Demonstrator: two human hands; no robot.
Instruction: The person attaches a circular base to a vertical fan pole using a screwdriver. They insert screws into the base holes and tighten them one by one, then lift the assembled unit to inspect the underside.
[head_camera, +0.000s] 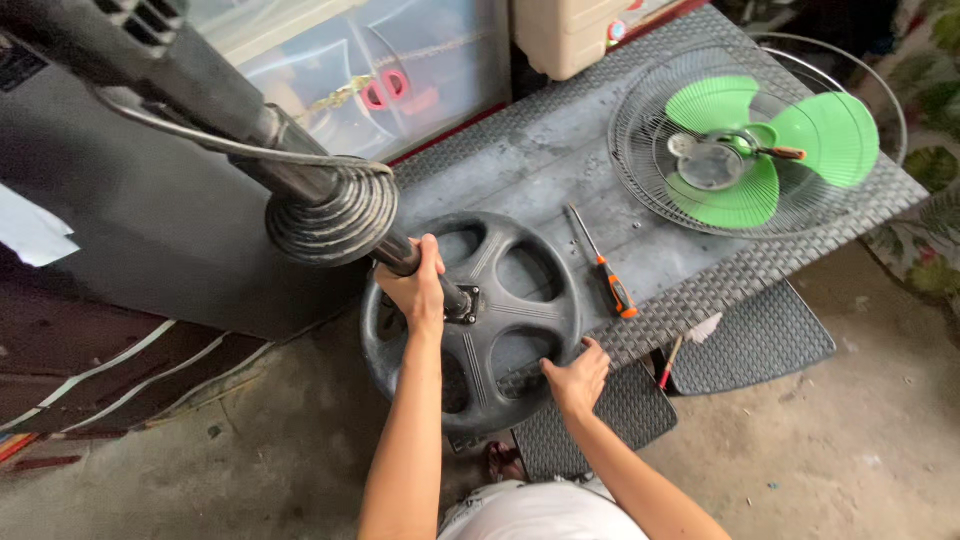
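A black round fan base with several oval holes lies at the near corner of a grey woven table. A dark pole with a ribbed collar rises from its centre towards me. My left hand is wrapped around the pole just above the base. My right hand presses on the base's near right rim, fingers curled over the edge.
An orange-handled screwdriver lies on the table right of the base. Farther right sit a wire fan grille and green fan blades. A clear plastic bin stands behind. Dark woven stools stand below the table.
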